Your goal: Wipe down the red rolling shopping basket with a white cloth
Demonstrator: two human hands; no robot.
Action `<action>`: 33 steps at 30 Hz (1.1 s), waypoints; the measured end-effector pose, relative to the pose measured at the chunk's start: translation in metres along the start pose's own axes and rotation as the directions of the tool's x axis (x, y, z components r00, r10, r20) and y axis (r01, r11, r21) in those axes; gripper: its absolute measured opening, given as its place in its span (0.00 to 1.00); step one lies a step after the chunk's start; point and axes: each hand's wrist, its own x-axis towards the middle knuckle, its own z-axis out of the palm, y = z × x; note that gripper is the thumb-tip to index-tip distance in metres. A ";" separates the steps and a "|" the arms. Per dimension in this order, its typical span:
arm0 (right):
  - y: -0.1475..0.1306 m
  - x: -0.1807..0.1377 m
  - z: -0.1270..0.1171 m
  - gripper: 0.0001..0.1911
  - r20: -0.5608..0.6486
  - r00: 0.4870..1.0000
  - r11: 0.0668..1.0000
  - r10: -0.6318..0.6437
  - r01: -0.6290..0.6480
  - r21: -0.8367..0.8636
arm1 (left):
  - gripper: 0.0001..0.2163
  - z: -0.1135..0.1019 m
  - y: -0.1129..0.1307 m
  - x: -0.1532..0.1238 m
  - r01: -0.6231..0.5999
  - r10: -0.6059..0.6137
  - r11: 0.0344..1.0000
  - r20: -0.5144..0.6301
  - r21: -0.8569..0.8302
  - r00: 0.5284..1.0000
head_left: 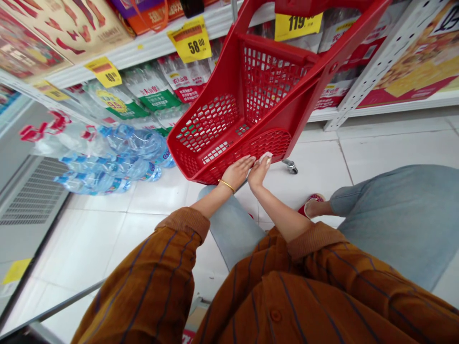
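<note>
My left hand (237, 172), with a gold bangle at the wrist, has its fingers stretched out towards my right hand. The fingertips of the two hands meet, or nearly so. My right hand (258, 173) is bent around a small crumpled white tissue (266, 155), which shows at its fingertips. Just beyond both hands stands a red plastic rolling shopping basket (301, 114), tilted, with lattice walls and a caster (291, 166). No goods show inside it. Part of each palm is hidden.
Packs of large blue-capped water bottles (118, 160) stand on the floor at left, beside a grey vented cabinet (34, 191). Shelves (143, 48) with wrapped bottle packs (150, 88) and yellow price tags (190, 40) run behind the basket. My knees flank the tiled floor (158, 196).
</note>
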 end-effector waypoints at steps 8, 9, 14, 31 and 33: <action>-0.015 -0.027 -0.011 0.28 0.159 0.986 0.995 -0.042 0.026 0.101 | 0.26 -0.015 -0.007 -0.017 0.030 -0.030 0.999 -0.007 -0.013 1.000; -0.018 -0.025 -0.015 0.28 0.163 0.986 0.993 -0.030 0.010 0.119 | 0.27 -0.019 -0.008 -0.019 0.034 -0.034 0.999 -0.012 -0.010 0.999; -0.043 0.008 -0.026 0.31 0.031 0.999 0.988 0.033 -0.038 0.152 | 0.27 -0.037 -0.013 -0.031 0.065 -0.063 0.998 -0.095 0.022 0.993; -0.070 -0.020 -0.013 0.30 0.101 0.995 0.976 -0.024 0.002 0.217 | 0.25 -0.050 -0.021 -0.034 0.055 -0.045 0.994 -0.101 0.098 0.994; -0.059 -0.017 -0.011 0.30 0.031 0.999 0.975 0.033 -0.039 0.218 | 0.25 -0.054 -0.019 -0.034 0.023 -0.012 0.993 -0.095 0.117 0.995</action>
